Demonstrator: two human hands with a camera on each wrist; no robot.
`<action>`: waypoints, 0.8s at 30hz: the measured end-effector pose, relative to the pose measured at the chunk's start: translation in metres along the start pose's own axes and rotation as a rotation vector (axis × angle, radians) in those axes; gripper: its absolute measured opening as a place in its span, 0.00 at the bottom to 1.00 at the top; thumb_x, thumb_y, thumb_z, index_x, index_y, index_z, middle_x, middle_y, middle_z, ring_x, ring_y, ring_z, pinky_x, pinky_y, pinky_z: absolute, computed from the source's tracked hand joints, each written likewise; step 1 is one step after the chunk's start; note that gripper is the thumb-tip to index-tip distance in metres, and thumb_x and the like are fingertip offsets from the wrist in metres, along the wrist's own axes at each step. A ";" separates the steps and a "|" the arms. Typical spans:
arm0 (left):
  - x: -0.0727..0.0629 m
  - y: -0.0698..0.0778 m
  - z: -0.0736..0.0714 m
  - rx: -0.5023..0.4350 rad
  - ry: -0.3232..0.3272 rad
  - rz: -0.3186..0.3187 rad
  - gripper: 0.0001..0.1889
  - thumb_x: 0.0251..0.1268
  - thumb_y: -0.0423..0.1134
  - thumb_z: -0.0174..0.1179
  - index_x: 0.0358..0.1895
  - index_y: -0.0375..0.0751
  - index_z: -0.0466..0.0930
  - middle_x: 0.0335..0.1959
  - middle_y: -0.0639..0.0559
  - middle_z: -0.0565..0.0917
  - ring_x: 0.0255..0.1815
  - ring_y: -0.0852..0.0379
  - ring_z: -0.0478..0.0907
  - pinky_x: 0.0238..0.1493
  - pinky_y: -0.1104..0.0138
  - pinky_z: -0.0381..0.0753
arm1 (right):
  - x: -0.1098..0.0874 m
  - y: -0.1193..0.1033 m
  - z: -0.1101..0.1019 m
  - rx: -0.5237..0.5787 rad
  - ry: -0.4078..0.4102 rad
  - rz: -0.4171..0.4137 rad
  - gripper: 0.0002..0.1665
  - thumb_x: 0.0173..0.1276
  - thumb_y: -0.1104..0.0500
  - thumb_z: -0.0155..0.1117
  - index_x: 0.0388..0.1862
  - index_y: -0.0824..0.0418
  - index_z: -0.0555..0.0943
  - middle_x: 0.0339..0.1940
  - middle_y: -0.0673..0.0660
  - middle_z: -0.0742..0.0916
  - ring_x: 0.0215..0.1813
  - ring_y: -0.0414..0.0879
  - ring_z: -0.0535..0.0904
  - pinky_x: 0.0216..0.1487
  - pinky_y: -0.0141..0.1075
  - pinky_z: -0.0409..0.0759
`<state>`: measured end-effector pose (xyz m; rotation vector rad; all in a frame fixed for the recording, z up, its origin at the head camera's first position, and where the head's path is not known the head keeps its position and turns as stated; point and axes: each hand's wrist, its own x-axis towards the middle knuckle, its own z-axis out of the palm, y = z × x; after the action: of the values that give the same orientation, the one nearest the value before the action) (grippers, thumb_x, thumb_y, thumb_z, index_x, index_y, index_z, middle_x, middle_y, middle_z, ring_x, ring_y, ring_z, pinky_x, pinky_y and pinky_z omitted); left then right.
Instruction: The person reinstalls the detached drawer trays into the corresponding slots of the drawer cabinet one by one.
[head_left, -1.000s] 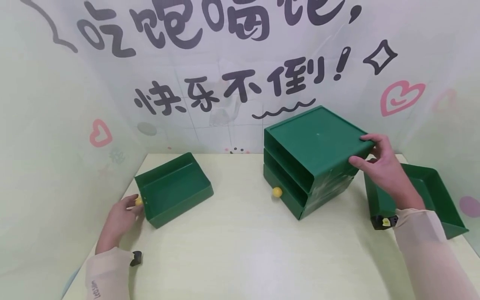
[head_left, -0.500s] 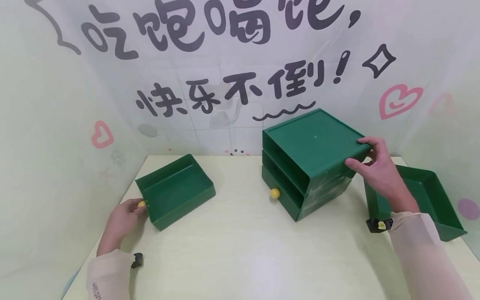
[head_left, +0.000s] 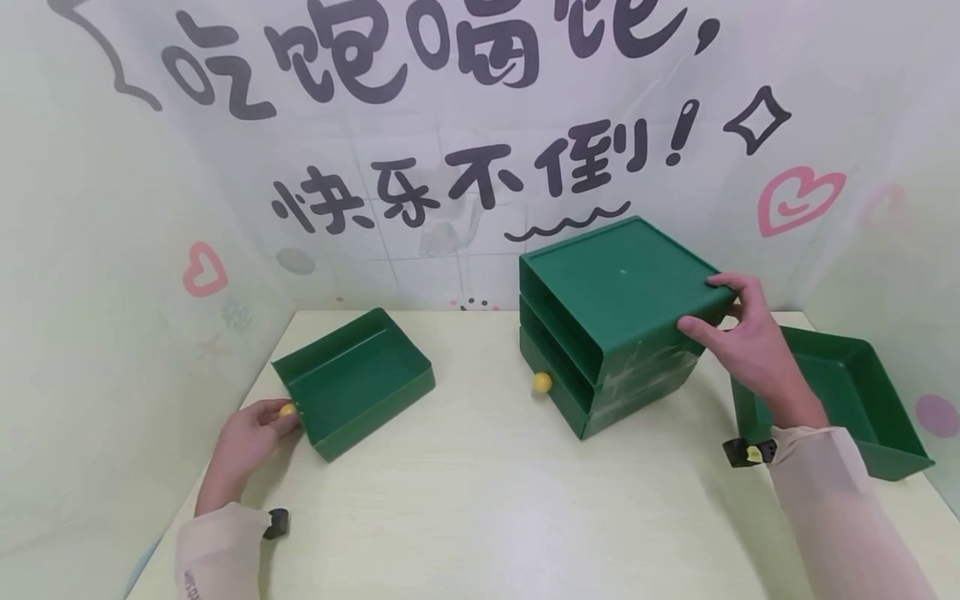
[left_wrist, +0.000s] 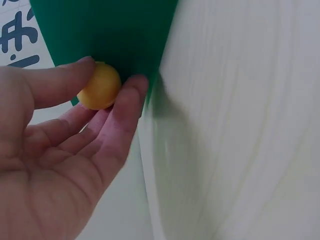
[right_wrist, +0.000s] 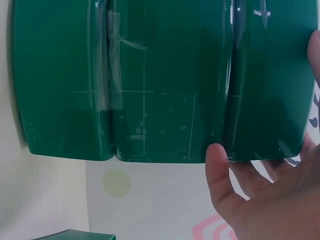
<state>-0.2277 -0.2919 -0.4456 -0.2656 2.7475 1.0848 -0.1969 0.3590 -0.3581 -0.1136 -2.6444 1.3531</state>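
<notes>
One fitted drawer [head_left: 564, 396] sits in the cabinet [head_left: 622, 283] right fingers [head_left: 742, 287] seemingly grip; left fingers [left_wrist: 122, 120] pinch an unfitted drawer's [head_left: 360, 383] yellow knob [left_wrist: 100, 87]; a third drawer [head_left: 885, 400], also out, lies beside right fingers.

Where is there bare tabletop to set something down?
The widest bare tabletop lies between left sleeve and right sleeve. Another patch separates the left loose drawer from the drawer cabinet. Crowded: right, where the right hand grips the cabinet beside the right loose drawer; far left, where the left hand pinches the yellow knob.
</notes>
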 end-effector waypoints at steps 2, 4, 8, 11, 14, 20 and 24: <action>-0.001 0.001 0.001 -0.026 0.023 0.003 0.32 0.78 0.54 0.51 0.72 0.31 0.68 0.66 0.29 0.77 0.67 0.34 0.71 0.58 0.48 0.73 | 0.000 0.000 0.000 -0.001 0.000 -0.001 0.51 0.72 0.42 0.64 0.82 0.49 0.46 0.78 0.69 0.60 0.73 0.69 0.61 0.51 0.47 0.77; -0.002 0.002 0.002 -0.065 0.045 0.000 0.33 0.77 0.55 0.52 0.72 0.32 0.69 0.66 0.30 0.78 0.69 0.35 0.70 0.60 0.49 0.71 | 0.000 0.001 0.000 0.003 -0.003 -0.002 0.53 0.72 0.42 0.64 0.83 0.47 0.44 0.79 0.69 0.59 0.73 0.70 0.60 0.54 0.55 0.77; -0.005 0.004 0.004 -0.121 0.085 -0.026 0.33 0.76 0.55 0.55 0.72 0.33 0.70 0.65 0.34 0.80 0.66 0.47 0.76 0.63 0.52 0.70 | 0.000 0.000 0.001 0.010 -0.010 -0.007 0.56 0.72 0.41 0.64 0.85 0.44 0.40 0.80 0.69 0.59 0.74 0.70 0.59 0.59 0.65 0.74; -0.007 0.006 0.004 -0.160 0.091 -0.048 0.34 0.75 0.56 0.56 0.72 0.35 0.70 0.65 0.36 0.81 0.53 0.68 0.81 0.66 0.51 0.71 | 0.000 0.000 0.001 0.008 -0.011 -0.004 0.57 0.71 0.41 0.65 0.85 0.43 0.38 0.80 0.69 0.59 0.74 0.70 0.60 0.61 0.68 0.73; -0.009 0.009 0.005 -0.199 0.083 -0.050 0.35 0.74 0.58 0.57 0.74 0.36 0.68 0.66 0.38 0.81 0.43 0.82 0.78 0.70 0.47 0.70 | 0.000 0.000 0.001 0.003 -0.012 0.004 0.58 0.71 0.40 0.65 0.85 0.42 0.37 0.80 0.70 0.60 0.74 0.70 0.60 0.61 0.69 0.72; -0.015 0.018 0.006 -0.267 0.071 -0.023 0.37 0.74 0.59 0.56 0.75 0.37 0.66 0.70 0.36 0.76 0.44 0.81 0.82 0.73 0.43 0.68 | 0.000 -0.001 0.000 -0.001 -0.019 0.022 0.60 0.70 0.39 0.65 0.85 0.41 0.36 0.80 0.71 0.59 0.75 0.70 0.59 0.62 0.71 0.71; -0.018 0.026 0.007 -0.289 0.064 0.014 0.37 0.73 0.61 0.56 0.76 0.39 0.66 0.71 0.37 0.75 0.45 0.80 0.82 0.73 0.42 0.67 | 0.000 -0.003 0.000 -0.003 -0.020 0.031 0.60 0.70 0.38 0.65 0.85 0.40 0.36 0.81 0.71 0.59 0.75 0.71 0.58 0.62 0.71 0.71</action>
<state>-0.2156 -0.2669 -0.4292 -0.3249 2.6432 1.5028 -0.1972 0.3575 -0.3556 -0.1431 -2.6720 1.3663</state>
